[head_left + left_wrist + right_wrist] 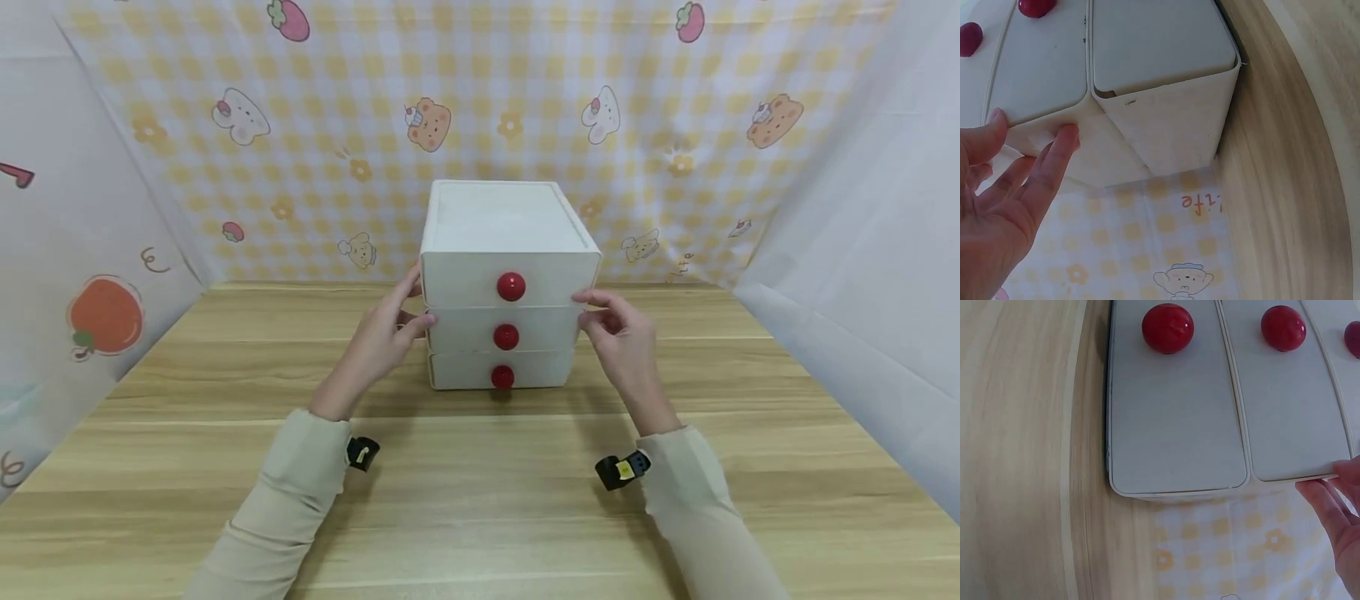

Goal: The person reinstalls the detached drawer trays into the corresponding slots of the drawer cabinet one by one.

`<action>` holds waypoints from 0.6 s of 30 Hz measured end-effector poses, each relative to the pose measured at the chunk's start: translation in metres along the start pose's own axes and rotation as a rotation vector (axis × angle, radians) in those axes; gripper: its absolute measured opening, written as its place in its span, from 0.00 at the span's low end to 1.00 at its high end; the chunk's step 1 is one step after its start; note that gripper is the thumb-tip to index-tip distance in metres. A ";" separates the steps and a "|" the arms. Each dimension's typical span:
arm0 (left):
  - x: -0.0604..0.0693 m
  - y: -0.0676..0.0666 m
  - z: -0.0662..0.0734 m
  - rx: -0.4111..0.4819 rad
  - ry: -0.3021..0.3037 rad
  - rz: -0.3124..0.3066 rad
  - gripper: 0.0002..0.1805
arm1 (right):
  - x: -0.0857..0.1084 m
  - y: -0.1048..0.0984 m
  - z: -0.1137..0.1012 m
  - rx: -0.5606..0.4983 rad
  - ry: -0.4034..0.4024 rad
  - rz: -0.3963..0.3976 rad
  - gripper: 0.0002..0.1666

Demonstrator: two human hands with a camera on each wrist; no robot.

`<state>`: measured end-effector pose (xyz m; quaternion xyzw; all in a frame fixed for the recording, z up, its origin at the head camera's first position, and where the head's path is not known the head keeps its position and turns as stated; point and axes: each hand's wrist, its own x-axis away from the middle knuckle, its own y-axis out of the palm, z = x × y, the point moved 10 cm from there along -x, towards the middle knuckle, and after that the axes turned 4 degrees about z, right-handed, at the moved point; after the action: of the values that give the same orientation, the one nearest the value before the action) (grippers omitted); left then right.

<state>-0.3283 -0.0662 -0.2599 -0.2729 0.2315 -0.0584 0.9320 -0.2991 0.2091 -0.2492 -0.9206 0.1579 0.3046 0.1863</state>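
A white three-tier drawer cabinet [495, 218] stands upright on the wooden table, its drawer fronts towards me. Each front carries a round red knob, the top knob [511, 286], the middle knob [506, 337] and the bottom knob [502, 377]. All the drawers look closed. My left hand [378, 337] holds the cabinet's left side, thumb at the front edge of the middle tier and fingers [1054, 169] against the side wall. At the opposite edge my right hand [626, 342] grips around middle-tier height, its fingertips at the front corner; part of it lies outside the right wrist view.
The wooden table [495, 508] spreads around the cabinet. Behind hangs a yellow checked cloth [480, 67] with cartoon animals, and pale cloth walls [862, 208] border both sides. Black wrist cameras [622, 471] sit by both cuffs.
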 end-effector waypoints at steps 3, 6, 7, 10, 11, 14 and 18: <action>-0.001 -0.002 -0.002 -0.015 0.007 0.000 0.40 | 0.002 0.001 -0.005 0.017 -0.025 0.005 0.13; -0.001 -0.001 -0.002 -0.014 0.019 0.002 0.39 | 0.003 0.001 -0.007 0.031 -0.035 0.009 0.13; 0.000 -0.001 -0.002 -0.017 0.023 0.005 0.39 | 0.003 0.001 -0.008 0.037 -0.038 0.011 0.13; 0.001 -0.003 -0.002 -0.021 0.035 0.021 0.39 | 0.004 0.003 -0.010 0.055 -0.061 0.020 0.14; 0.001 -0.003 -0.002 -0.019 0.038 0.025 0.38 | 0.004 0.003 -0.011 0.062 -0.066 0.021 0.14; 0.002 -0.003 -0.003 -0.005 0.036 0.023 0.37 | 0.005 0.004 -0.013 0.083 -0.089 0.023 0.14; 0.003 -0.001 -0.002 0.011 0.030 0.007 0.37 | 0.004 0.004 -0.014 0.093 -0.097 0.013 0.15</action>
<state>-0.3268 -0.0689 -0.2623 -0.2661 0.2459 -0.0607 0.9301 -0.2905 0.1982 -0.2425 -0.8942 0.1687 0.3422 0.2341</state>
